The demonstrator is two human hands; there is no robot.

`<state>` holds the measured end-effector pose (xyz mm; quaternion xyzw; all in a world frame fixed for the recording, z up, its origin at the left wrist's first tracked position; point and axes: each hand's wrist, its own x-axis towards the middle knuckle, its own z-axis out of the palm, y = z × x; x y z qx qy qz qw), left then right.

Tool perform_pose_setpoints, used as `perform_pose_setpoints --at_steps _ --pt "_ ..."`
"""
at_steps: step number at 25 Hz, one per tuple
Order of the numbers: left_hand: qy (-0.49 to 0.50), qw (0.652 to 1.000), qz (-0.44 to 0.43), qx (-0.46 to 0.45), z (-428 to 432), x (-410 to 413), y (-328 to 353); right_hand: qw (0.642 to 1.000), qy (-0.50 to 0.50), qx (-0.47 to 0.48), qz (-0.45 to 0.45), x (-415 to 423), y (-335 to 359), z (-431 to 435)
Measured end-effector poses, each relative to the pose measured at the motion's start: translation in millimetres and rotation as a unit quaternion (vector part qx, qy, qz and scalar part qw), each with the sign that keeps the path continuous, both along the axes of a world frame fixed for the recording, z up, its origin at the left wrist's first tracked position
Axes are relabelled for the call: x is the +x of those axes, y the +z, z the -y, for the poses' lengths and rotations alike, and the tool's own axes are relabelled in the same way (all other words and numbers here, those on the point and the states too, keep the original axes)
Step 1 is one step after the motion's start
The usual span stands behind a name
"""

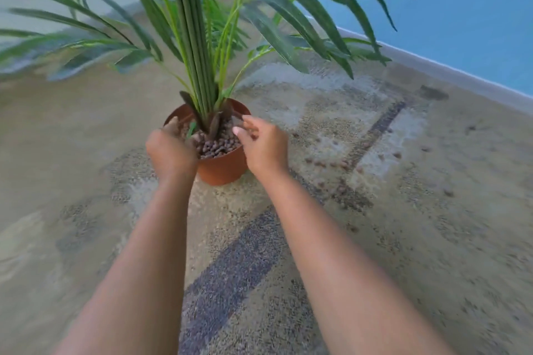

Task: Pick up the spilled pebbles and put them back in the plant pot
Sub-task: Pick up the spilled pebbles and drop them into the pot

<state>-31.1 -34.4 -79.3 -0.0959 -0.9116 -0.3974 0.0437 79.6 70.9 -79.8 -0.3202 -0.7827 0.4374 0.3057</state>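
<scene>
A terracotta plant pot (223,170) stands on the carpet, with brown pebbles (216,147) inside around a palm's green stems. My left hand (170,150) is cupped over the pot's left rim, fingers curled; what it holds is hidden. At the pot's right rim my right hand (264,144) hovers with its fingers loosely spread and nothing visible in it. Spilled pebbles (331,164) lie scattered on the carpet to the right of the pot, several in a loose row and others farther right.
Long palm leaves (288,23) spread overhead above the pot. The patterned beige carpet (375,239) has a dark stripe running under my arms. A pale skirting board (450,69) and a blue wall close off the far right.
</scene>
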Motion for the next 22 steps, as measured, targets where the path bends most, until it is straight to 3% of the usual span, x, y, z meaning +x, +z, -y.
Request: perform_pose_setpoints --at_steps 3,6,8,10,12,19,22 --pt "-0.022 0.997 -0.061 0.042 16.2 23.2 -21.7 0.993 -0.112 -0.027 0.024 83.2 -50.3 -12.6" --pt "-0.057 0.985 -0.103 0.129 15.8 94.2 -52.0 0.957 -0.253 -0.021 0.139 186.0 -112.6 -30.0" --pt "-0.139 0.985 -0.046 0.095 6.7 143.3 -84.9 0.95 -0.228 0.029 0.211 222.9 -140.1 -30.5" --pt "-0.22 0.972 0.069 0.034 -3.0 179.1 -114.5 0.961 -0.139 0.081 0.224 231.1 -152.6 -19.7" --pt "-0.266 0.955 0.129 -0.007 -10.3 194.5 -132.2 0.962 -0.107 0.12 0.221 227.1 -156.0 -11.5" --pt "-0.336 0.929 0.093 -0.123 -73.1 168.7 -135.8 0.961 -0.142 0.15 0.187 221.0 -171.9 -13.4" --pt "-0.357 0.924 0.083 -0.114 -86.6 159.2 -141.3 0.958 -0.144 0.174 0.179 220.2 -171.9 -14.1"
